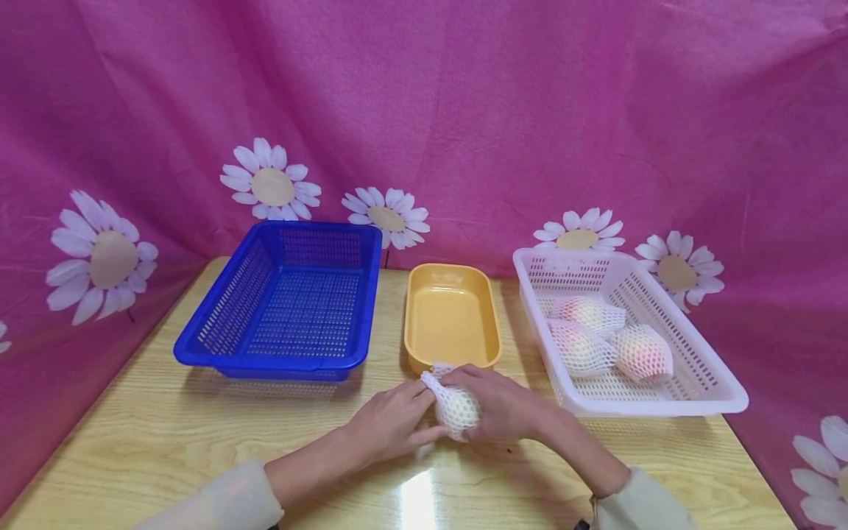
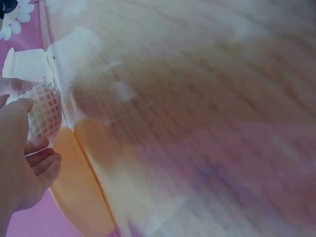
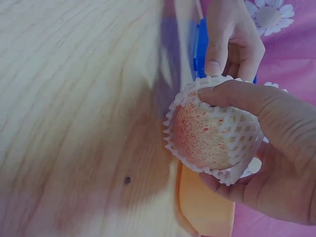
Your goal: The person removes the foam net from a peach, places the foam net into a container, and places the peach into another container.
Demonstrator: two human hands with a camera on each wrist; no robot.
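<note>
My right hand [image 1: 500, 403] grips a peach [image 1: 458, 414] in a white foam net [image 3: 242, 131], just in front of the yellow tray [image 1: 453, 324]. The right wrist view shows the thumb over the net and the other fingers beneath. Through the net's wide opening, the peach's speckled red and cream skin is bare. My left hand [image 1: 391, 423] is at the peach's left side, its fingers pinching the edge of the net. In the left wrist view some left fingers [image 2: 47, 165] are bent below the peach.
On the left stands a blue basket [image 1: 278, 364] with nothing in it. A white basket [image 1: 662, 406] at the right holds three netted peaches [image 1: 642, 353]. All stand on a wooden table [image 1: 132, 442], with a pink flowered cloth [image 1: 464, 132] hanging behind.
</note>
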